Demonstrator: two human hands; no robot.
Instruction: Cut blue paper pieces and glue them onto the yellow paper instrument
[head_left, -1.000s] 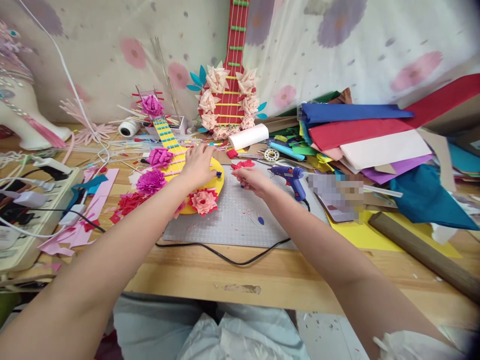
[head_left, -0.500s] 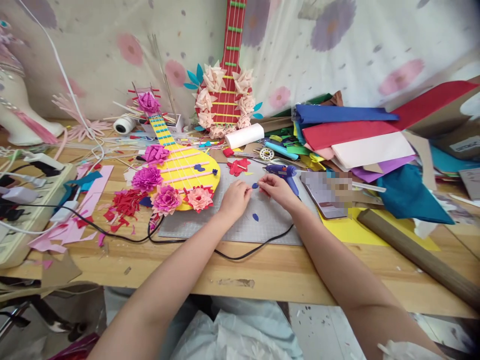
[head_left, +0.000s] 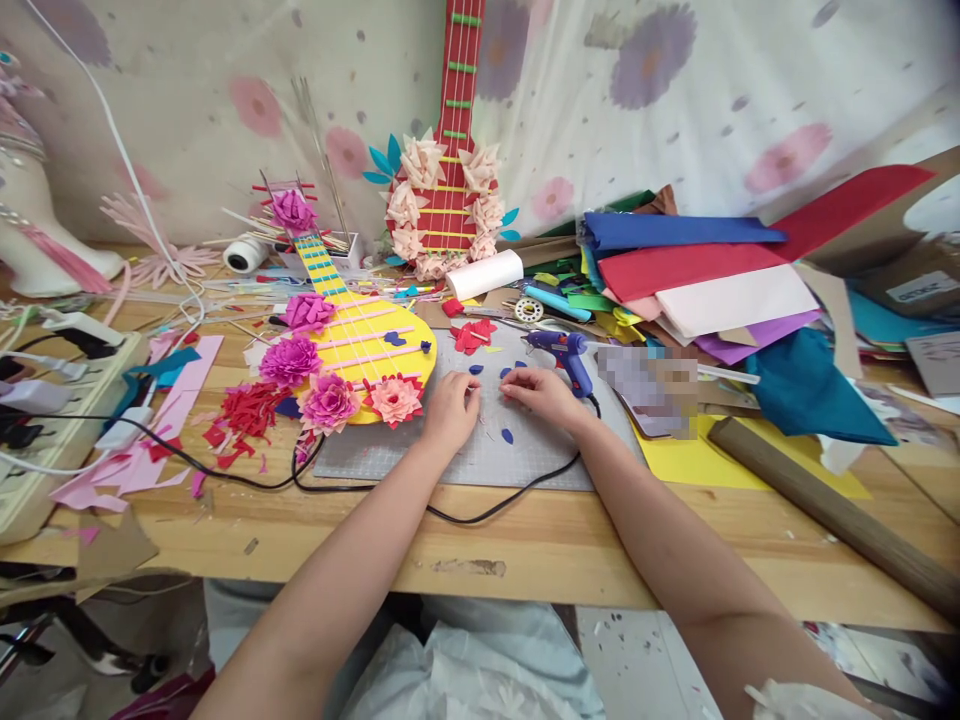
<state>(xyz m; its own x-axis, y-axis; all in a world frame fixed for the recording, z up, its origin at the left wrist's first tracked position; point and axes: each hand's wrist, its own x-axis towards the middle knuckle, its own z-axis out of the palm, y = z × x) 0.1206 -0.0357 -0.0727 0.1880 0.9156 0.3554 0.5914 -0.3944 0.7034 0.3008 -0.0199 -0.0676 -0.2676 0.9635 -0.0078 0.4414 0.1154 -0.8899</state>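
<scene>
My left hand (head_left: 452, 412) is over the grey cutting mat (head_left: 551, 455), its fingers curled together beside the yellow paper guitar (head_left: 379, 340). My right hand (head_left: 546, 394) faces it across a small gap, thumb and fingertips pinched together. Whatever either hand holds, if anything, is too small to make out. A dark blue paper petal (head_left: 476, 370) lies just beyond the left fingertips. Another blue petal (head_left: 508, 436) rests on the mat nearer me, and more blue pieces are partly hidden by the right fingers. Beyond my right hand stands a blue glue gun (head_left: 559, 347).
Red paper scraps (head_left: 474, 336) lie at the mat's far edge. A red paper guitar (head_left: 448, 200) leans at the back. Folded coloured papers (head_left: 697, 265), a phone (head_left: 637, 395) and a wooden bar (head_left: 795, 490) occupy the right. A black cord (head_left: 480, 515) crosses the table's front, with a power strip (head_left: 112, 400) left.
My hands have drawn apart and slightly towards me. The blue petal between their fingertips has left that spot, and blue pieces now show on the mat by both hands.
</scene>
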